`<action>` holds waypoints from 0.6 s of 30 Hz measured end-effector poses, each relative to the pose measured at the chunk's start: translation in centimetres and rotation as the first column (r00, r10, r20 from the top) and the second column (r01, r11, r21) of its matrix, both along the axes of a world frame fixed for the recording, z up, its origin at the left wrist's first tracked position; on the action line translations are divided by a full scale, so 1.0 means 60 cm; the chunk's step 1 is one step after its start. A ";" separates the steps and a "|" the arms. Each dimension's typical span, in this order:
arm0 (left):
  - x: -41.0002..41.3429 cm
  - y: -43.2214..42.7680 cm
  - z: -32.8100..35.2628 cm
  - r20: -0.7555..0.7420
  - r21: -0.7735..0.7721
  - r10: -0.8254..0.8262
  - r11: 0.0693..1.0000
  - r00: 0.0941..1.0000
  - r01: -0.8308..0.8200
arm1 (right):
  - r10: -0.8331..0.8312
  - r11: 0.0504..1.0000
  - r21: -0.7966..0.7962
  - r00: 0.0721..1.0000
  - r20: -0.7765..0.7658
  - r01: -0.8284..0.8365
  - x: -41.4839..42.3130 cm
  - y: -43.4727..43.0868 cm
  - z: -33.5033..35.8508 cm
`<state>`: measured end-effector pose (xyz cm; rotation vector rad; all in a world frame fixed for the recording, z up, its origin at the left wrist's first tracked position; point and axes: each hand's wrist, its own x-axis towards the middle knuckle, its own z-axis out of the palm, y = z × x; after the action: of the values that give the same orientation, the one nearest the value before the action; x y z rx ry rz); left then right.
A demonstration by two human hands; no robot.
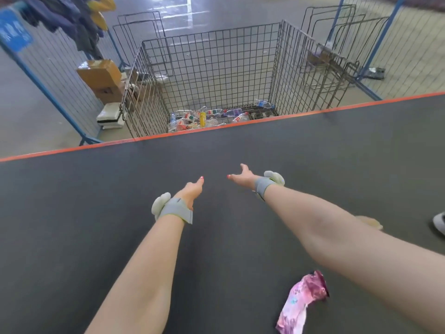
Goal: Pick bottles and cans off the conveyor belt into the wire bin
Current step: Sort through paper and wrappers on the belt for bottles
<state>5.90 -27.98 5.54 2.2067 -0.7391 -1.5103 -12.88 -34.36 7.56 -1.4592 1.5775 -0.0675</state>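
Both arms reach forward over the conveyor belt (96, 201). The left hand (191, 190) and right hand (242, 177) are spread loosely and hold nothing; each wrist wears a grey strap with a pale lump on it. The belt is a dark, matte, flat surface edged by an orange strip. A crumpled pink wrapper (301, 302) lies on it under the right forearm. Beyond the orange edge stands the wire bin (216, 68), a square-meshed metal cage. Clear plastic bottles (204, 116) with coloured labels lie heaped on its floor; whether cans are among them is hard to tell. A white object at the right edge is cut off.
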 end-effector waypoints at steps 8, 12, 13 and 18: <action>-0.033 0.145 -0.043 0.150 0.097 -0.081 0.993 0.985 0.067 | 0.181 0.979 0.125 0.968 -0.173 -0.161 -0.068 0.157 -0.040; -0.064 0.195 -0.053 0.157 0.117 -0.097 0.990 0.983 0.079 | 0.227 0.967 0.166 0.947 -0.229 -0.192 -0.097 0.214 -0.058; -0.068 0.202 -0.054 0.156 0.113 -0.095 0.990 0.983 0.078 | 0.233 0.966 0.168 0.944 -0.233 -0.197 -0.103 0.221 -0.059; -0.087 0.221 -0.047 0.146 0.084 -0.081 0.994 0.986 0.070 | 0.232 0.968 0.153 0.946 -0.227 -0.201 -0.119 0.247 -0.046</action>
<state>0.68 -14.70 2.71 2.3967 -0.8316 -1.4432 -20.03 -19.53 4.81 -1.5754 1.5700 0.3479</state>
